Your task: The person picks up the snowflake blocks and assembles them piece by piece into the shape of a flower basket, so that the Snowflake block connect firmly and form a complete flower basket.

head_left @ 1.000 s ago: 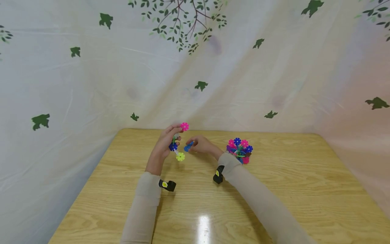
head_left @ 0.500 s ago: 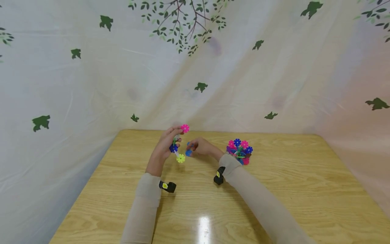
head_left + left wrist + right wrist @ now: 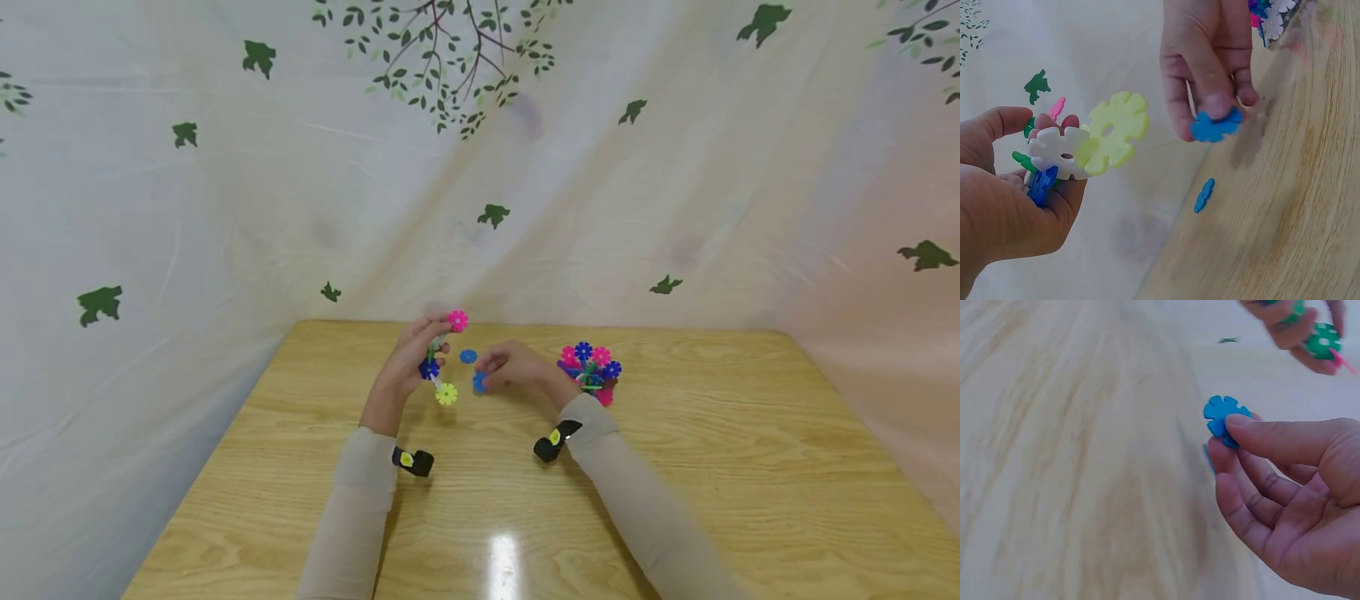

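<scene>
In the head view my left hand (image 3: 412,352) grips a joined cluster of notched plastic snowflake discs. A pink disc (image 3: 457,321) tops the cluster, and a yellow disc (image 3: 1116,132) sticks out from a white disc (image 3: 1054,152) at its lower end. Green and dark blue discs (image 3: 1041,185) sit against the palm, partly hidden by the fingers. My right hand (image 3: 517,365) pinches one blue disc (image 3: 1222,419) between thumb and fingertips. Between the two hands a second blue disc (image 3: 468,356) lies on the table, apart from both.
To the right of my right hand, a pile of pink, blue, purple and green discs (image 3: 588,371) sits on the wooden table (image 3: 465,500). A pale curtain (image 3: 405,192) with leaf prints hangs behind the table's far edge.
Two blue discs were together at my right fingertips; one now lies on the table, and my right hand has drawn back to the right with the other. My left hand keeps its hold.
</scene>
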A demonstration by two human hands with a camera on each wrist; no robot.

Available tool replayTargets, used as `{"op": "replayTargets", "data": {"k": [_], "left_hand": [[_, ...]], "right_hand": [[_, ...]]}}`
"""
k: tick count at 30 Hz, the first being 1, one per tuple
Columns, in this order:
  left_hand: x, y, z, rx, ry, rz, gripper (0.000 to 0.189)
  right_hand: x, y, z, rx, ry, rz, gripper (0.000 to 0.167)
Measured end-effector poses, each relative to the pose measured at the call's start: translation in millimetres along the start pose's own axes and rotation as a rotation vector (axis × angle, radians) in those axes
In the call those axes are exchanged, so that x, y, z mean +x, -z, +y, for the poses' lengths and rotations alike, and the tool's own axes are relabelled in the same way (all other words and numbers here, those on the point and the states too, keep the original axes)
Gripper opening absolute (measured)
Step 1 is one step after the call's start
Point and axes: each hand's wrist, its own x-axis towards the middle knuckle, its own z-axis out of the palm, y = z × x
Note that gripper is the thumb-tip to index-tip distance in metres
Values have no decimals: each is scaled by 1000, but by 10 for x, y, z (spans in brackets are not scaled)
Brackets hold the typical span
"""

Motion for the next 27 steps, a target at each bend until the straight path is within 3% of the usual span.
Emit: {"op": "replayTargets", "data": {"k": [7, 13, 27], "left_hand": [[24, -50, -30, 65, 28, -34, 45], [19, -80, -55, 49, 37, -42, 40], [23, -127, -110, 92, 9, -55, 19]], "right_hand": [[-125, 41, -168, 214, 94, 231, 30], [-175, 45, -302, 303, 217, 362, 23], [-224, 2, -423, 206, 344, 502, 17]]}}
